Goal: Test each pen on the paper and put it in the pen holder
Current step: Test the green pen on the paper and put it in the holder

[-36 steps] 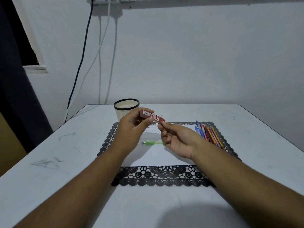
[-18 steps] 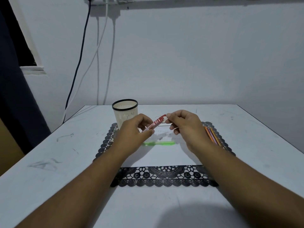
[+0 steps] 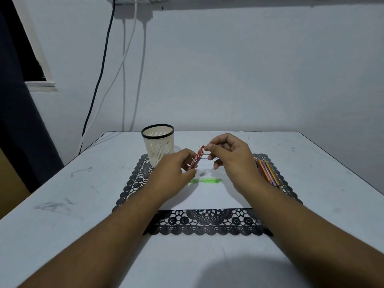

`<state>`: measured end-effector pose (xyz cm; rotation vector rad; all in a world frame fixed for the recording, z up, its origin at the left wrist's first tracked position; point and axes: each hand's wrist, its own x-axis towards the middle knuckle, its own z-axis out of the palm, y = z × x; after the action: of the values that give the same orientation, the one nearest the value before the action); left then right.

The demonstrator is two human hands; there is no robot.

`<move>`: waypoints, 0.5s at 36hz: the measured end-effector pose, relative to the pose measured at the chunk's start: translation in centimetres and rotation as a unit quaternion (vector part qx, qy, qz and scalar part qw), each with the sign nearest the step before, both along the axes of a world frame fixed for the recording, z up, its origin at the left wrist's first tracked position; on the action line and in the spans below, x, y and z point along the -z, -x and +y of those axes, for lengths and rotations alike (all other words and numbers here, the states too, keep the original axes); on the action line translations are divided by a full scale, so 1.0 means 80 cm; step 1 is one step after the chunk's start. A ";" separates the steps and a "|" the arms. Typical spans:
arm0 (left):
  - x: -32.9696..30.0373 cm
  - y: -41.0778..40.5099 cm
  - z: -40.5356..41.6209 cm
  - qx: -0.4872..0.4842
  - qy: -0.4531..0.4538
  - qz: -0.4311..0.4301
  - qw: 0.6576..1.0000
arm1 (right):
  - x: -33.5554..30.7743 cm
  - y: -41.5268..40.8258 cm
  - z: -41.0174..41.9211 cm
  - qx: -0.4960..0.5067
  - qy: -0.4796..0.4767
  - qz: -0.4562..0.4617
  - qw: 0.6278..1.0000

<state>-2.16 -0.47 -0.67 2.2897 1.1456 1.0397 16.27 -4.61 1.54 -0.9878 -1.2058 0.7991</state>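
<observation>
My left hand [image 3: 173,173] grips the lower part of a small red case [image 3: 197,157], which is tilted with its top end to the right, above the white paper [image 3: 207,196]. My right hand [image 3: 230,161] pinches a thin stick [image 3: 201,146] at the case's top end. A green pen [image 3: 205,180] lies flat on the paper below both hands. The cream mesh pen holder [image 3: 158,146] with a black rim stands at the back left corner of the mat. Several coloured pens [image 3: 268,172] lie on the mat's right side, partly hidden by my right wrist.
The paper lies on a black lace mat [image 3: 207,223] on a white table [image 3: 62,204]. Cables [image 3: 97,80] hang down the wall behind the table's left side. A dark curtain [image 3: 18,121] stands at the left.
The red case has turned from lying nearly level to tilted up. My right hand has risen from below its right end to its top end and now pinches there.
</observation>
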 end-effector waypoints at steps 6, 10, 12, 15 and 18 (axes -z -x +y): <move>-0.002 -0.001 -0.004 0.010 -0.034 0.039 0.999 | -0.001 0.001 0.000 -0.018 0.004 0.009 1.000; -0.002 -0.002 -0.006 0.009 -0.050 0.058 0.997 | -0.001 0.001 -0.001 -0.016 0.005 0.015 1.000; -0.002 -0.003 -0.007 0.009 -0.054 0.063 0.997 | -0.003 0.000 -0.001 -0.017 0.001 0.023 1.000; -0.003 -0.003 -0.008 0.010 -0.051 0.063 0.997 | -0.006 0.002 -0.002 -0.013 -0.007 0.047 0.999; -0.003 -0.003 -0.009 0.016 -0.053 0.060 0.997 | -0.010 0.000 -0.002 0.000 -0.022 0.073 0.997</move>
<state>-1.89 -1.18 -0.39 2.4751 1.1198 0.9849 16.24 -4.76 2.32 -0.8785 -1.0935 0.8268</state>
